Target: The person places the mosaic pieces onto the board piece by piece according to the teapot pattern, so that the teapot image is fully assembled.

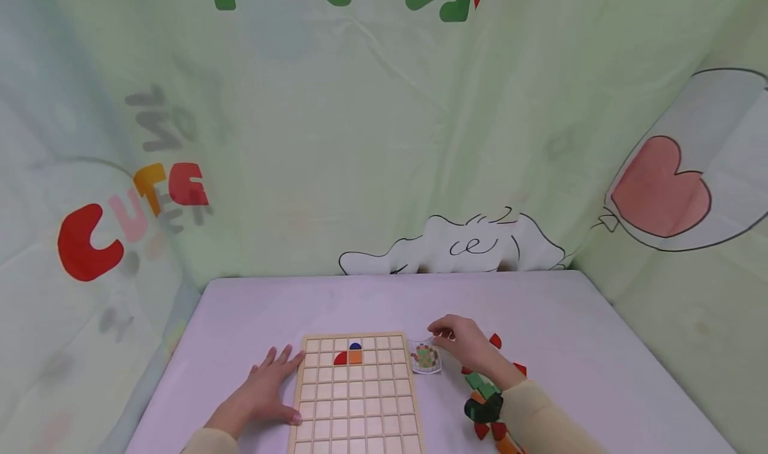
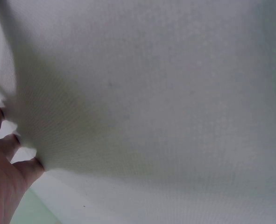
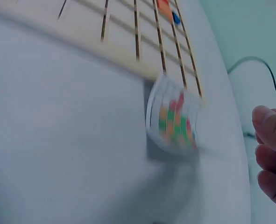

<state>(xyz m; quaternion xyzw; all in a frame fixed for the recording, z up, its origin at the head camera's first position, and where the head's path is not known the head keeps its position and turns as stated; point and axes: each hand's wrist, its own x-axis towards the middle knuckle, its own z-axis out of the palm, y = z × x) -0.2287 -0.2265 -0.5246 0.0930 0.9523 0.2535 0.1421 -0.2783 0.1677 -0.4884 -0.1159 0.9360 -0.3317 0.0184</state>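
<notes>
A wooden grid board (image 1: 357, 407) lies on the table. In its upper cells sit a red quarter-round piece (image 1: 341, 359), an orange square (image 1: 355, 357) and a blue half-round piece (image 1: 355, 346). My left hand (image 1: 264, 387) rests at the board's left edge with fingers spread; the left wrist view shows its fingertips (image 2: 32, 169) on the pale tabletop. Beside the board's upper right corner is a curled pattern card (image 1: 426, 359) printed with coloured shapes. My right hand (image 1: 462, 342) hovers by the card, fingers loosely bent. In the right wrist view it is apart from the card, holding nothing visible.
Loose red, green and orange pieces (image 1: 482, 384) lie in a heap right of the board, partly under my right forearm. A dark device (image 1: 483, 409) is on my right wrist. Printed curtains (image 1: 384, 141) enclose the table (image 1: 258, 307) at the back and sides.
</notes>
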